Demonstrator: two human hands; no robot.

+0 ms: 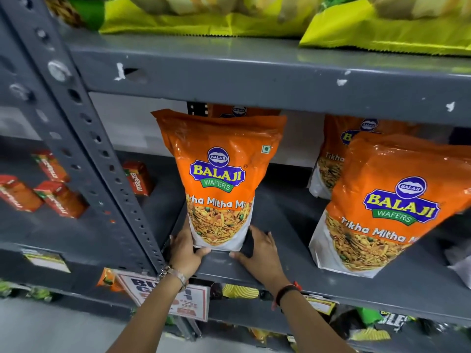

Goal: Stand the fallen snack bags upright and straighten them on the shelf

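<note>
1. A glossy orange snack bag [219,179], pouch-shaped with a crimped top, stands upright at the front edge of the grey metal shelf [318,276].
2. The left hand [184,248] clasps its lower left corner.
3. The right hand [260,253] rests flat beside its right base, fingers loose, grasping nothing.

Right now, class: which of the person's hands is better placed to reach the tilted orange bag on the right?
The right hand: it sits nearer the tilted bag, while the left hand is across the upright bag.

Even bright light; glare on bag [219,174]; edges blurred, warped.
</note>
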